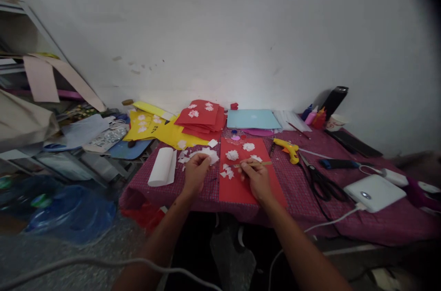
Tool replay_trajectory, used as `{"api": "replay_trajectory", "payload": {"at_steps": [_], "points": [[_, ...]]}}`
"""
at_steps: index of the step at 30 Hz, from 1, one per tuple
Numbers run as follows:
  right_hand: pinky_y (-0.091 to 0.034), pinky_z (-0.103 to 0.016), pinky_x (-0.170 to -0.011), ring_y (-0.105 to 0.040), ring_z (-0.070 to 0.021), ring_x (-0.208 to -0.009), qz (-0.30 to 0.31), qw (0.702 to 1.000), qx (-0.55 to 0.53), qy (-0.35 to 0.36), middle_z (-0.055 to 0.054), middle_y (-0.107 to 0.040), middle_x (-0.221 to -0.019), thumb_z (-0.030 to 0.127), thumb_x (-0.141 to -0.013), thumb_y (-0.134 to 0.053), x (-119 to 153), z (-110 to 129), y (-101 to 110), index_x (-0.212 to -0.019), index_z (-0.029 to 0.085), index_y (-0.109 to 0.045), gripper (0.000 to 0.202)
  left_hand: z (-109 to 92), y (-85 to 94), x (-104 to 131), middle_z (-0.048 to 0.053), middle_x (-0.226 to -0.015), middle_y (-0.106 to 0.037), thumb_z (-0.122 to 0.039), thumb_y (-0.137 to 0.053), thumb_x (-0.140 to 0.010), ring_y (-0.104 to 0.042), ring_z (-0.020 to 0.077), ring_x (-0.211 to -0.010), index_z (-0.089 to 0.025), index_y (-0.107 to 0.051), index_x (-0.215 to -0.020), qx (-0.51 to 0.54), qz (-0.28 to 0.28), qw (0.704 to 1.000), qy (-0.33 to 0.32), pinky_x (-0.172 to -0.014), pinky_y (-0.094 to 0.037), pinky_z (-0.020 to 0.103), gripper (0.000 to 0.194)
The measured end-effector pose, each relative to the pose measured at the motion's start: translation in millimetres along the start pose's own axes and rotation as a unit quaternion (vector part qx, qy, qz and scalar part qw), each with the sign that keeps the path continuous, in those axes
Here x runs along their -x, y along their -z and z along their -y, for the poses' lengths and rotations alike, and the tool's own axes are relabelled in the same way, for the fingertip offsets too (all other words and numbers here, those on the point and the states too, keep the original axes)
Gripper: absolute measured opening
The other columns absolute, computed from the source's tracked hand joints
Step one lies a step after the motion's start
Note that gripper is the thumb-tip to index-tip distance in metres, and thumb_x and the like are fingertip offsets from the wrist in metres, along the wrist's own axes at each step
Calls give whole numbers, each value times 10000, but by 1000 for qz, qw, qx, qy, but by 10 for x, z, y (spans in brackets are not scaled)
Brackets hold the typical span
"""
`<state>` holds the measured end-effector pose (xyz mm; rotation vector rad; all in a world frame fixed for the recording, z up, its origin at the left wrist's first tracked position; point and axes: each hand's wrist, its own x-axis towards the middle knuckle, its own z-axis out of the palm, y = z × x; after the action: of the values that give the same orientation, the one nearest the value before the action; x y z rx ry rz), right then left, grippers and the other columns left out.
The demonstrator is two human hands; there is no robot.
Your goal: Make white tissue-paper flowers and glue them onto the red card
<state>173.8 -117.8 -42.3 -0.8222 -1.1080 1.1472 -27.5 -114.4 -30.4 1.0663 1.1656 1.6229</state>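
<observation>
My left hand (197, 172) pinches a small piece of white paper (212, 157) left of the red sheet. In my right hand (254, 176), the fingers are closed around a thin tan stick (266, 163), its shaft pointing right and its tip at the left. That hand is over the red sheet (237, 192), which bears crumpled white paper flowers (232, 155) and a looser cluster of white paper bits (227, 171). Small white paper squares (184, 154) lie scattered beyond my left hand. A white paper roll (161, 167) rests at the left table edge.
A yellow glue gun (287, 149), black scissors (320, 183) and a white power bank (375, 192) with a cable lie on the right. Stacked red cards (203, 119), yellow sheets (148, 125) and a light blue folder (253, 119) line the back. A black flask (336, 100) stands back right.
</observation>
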Motion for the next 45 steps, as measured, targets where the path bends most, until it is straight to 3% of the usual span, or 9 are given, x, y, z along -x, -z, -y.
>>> {"api": "replay_trajectory", "payload": {"at_steps": [4, 12, 22, 27, 31, 36, 45], "points": [[-420, -256, -521, -541, -108, -517, 23, 999, 17, 28, -8, -666, -731, 334, -874, -682, 31, 47, 7, -837, 187, -687, 152, 80, -169, 106, -8, -772, -635, -335, -750, -716, -617, 122, -631, -158, -615, -821, 60, 31, 994, 86, -610, -539, 265, 246], [-402, -257, -507, -533, -108, -516, 68, 996, 54, 6, -5, -658, -736, 360, -869, -681, 19, 20, -25, -847, 194, -704, 168, 206, -143, 134, 7, -794, -648, -350, -716, -784, -609, 116, -648, -155, -628, -879, -7, 91, 995, 49, -585, -528, 228, 234], [-394, -259, -510, -524, -114, -514, 62, 994, 85, 6, -6, -652, -708, 389, -876, -664, 4, -29, -14, -873, 187, -693, 204, 190, -132, 138, 5, -759, -663, -324, -683, -801, -609, 114, -604, -156, -651, -872, -45, 113, 992, 36, -591, -487, 225, 184], [-405, -269, -532, -532, -125, -518, 47, 995, 89, -1, -3, -640, -658, 399, -868, -674, -2, -22, -14, -845, 181, -698, 220, 171, -130, 155, -7, -719, -663, -240, -653, -761, -600, 112, -567, -161, -655, -888, -6, 109, 993, 50, -569, -469, 223, 150], [-407, -278, -518, -530, -124, -498, 32, 998, 48, -13, -23, -680, -710, 405, -841, -704, 0, 18, -27, -808, 180, -697, 227, 173, -125, 172, -17, -721, -672, -158, -618, -718, -609, 110, -577, -170, -654, -958, 28, 119, 991, 51, -611, -488, 231, 243], [-404, -279, -514, -524, -123, -483, 34, 999, 13, -27, -24, -687, -698, 389, -830, -717, 4, 49, -33, -797, 181, -697, 211, 160, -132, 190, 12, -800, -701, -229, -729, -725, -644, 131, -704, -171, -664, -958, 25, 129, 989, 61, -697, -511, 249, 250], [-434, -285, -547, -536, -133, -518, 63, 997, 43, -26, -5, -655, -660, 396, -840, -695, 16, 60, -20, -827, 196, -705, 201, 127, -106, 203, 34, -759, -723, -349, -748, -766, -621, 140, -660, -157, -753, -896, -26, 150, 987, 40, -662, -492, 254, 232]]}}
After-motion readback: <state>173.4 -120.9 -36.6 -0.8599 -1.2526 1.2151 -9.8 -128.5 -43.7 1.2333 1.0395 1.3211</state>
